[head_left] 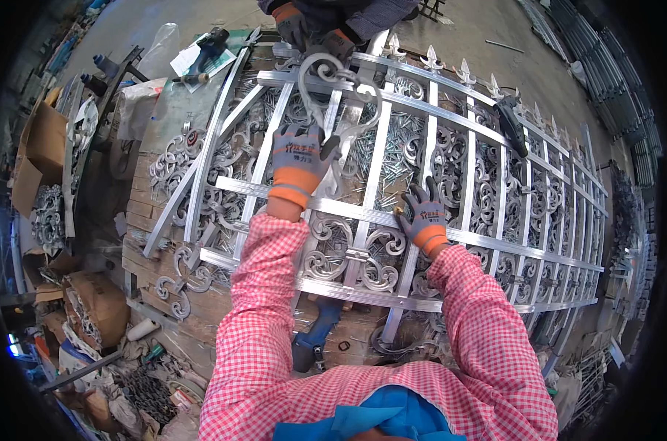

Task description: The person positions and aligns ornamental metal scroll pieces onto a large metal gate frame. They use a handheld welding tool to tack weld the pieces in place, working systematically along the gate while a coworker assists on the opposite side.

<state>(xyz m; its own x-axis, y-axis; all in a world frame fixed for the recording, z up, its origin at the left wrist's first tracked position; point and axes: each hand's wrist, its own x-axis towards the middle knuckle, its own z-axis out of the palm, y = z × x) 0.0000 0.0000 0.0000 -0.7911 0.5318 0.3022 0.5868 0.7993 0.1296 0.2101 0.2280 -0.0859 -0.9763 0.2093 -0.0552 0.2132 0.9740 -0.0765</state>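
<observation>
A silver metal fence panel (pixel 456 237) with long rails, upright bars and spear points lies across the work table. My left hand (pixel 298 158), in a grey and orange glove, is closed around a large S-shaped metal scroll (pixel 309 88) above the panel's left part. The scroll's upper curl reaches toward a co-worker's gloved hands (pixel 292 28) at the far edge. My right hand (pixel 427 214), gloved alike, rests by the near rail with its fingers spread. Smaller scroll ornaments (pixel 381 273) sit between the two near rails.
Loose screws (pixel 392 158) and many cast scrolls lie beneath the bars. A black tool (pixel 510 125) rests on the panel's right part. Under the near edge is a blue power tool (pixel 317 331). A drill (pixel 212 45) lies far left; a cardboard box (pixel 43 147) stands at left.
</observation>
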